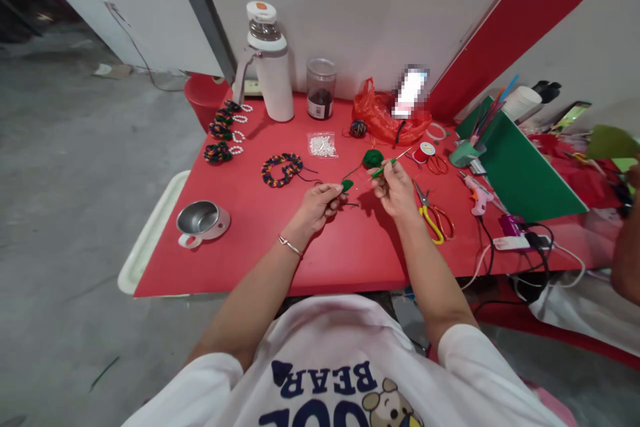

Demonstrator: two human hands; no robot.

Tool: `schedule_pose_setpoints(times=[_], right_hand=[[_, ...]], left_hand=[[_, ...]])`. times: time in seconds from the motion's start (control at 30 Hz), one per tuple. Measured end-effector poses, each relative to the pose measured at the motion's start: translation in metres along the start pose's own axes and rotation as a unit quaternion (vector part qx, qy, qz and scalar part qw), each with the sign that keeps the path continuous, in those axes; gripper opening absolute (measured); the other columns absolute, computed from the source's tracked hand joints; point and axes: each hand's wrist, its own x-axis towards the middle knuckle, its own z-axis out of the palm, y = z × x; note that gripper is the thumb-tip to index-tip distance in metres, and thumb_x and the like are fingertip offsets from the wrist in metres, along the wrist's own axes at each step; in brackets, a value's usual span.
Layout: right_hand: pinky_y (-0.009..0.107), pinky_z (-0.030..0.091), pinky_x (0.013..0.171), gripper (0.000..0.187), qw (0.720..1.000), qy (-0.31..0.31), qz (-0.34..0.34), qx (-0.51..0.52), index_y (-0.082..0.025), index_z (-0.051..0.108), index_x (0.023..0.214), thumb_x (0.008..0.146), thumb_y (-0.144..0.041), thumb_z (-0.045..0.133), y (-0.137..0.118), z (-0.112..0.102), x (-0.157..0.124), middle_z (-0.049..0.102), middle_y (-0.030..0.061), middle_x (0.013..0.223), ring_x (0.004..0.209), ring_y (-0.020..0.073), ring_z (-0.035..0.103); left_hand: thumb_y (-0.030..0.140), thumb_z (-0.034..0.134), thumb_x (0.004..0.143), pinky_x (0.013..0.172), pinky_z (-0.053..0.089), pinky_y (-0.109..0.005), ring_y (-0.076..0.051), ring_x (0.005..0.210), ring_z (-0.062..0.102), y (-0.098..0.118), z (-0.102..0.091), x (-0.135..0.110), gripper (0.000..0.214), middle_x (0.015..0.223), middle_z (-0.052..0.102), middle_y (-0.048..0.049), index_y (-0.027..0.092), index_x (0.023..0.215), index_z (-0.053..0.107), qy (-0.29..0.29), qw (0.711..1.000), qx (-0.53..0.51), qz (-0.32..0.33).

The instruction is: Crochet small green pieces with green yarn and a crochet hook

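My left hand [320, 205] pinches a small green crocheted piece [347, 185] between thumb and fingers, above the middle of the red table. In my right hand [396, 190] is a crochet hook [377, 173] with a green handle, its thin metal end pointing up and away to the right. The two hands are a short way apart. Just beyond them lies a green yarn ball [373, 159], with a strand running toward the left hand. A multicoloured braided loop [282, 169] with loose dark ends lies left of my left hand.
Yellow-handled pliers [431, 223], red-handled scissors [439, 163] and a pink glue gun [481, 197] lie to the right. A bag of white beads [323, 145], a jar [321, 90] and a white thermos [274, 73] stand behind. A metal cup [203, 221] sits near the left edge.
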Motion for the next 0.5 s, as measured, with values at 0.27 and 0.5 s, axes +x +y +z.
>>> schedule_pose_setpoints(times=[0.27,0.5], right_hand=[[0.018,0.057,0.053,0.026,0.994,0.012,0.063,0.090,-0.026,0.058,0.095,0.086,-0.041,0.078,0.025,0.004,0.003,0.074,-0.0053,0.077,0.059,0.0090,0.067],[0.021,0.057,0.055,0.016,0.992,0.000,0.079,0.097,-0.026,0.062,0.096,0.087,-0.037,0.070,0.023,0.001,0.002,0.077,-0.0017,0.082,0.063,0.0113,0.067]], left_hand=[[0.020,0.089,0.058,0.036,0.017,-0.014,-0.001,0.042,0.037,0.000,-0.006,0.002,0.035,0.075,0.073,-0.0076,0.009,0.087,0.072,-0.017,1.000,-0.003,-0.018],[0.030,0.091,0.062,0.035,0.013,-0.017,0.001,0.036,0.028,0.001,-0.003,-0.002,0.032,0.061,0.064,-0.0017,0.012,0.072,0.066,-0.026,0.999,0.022,-0.030]])
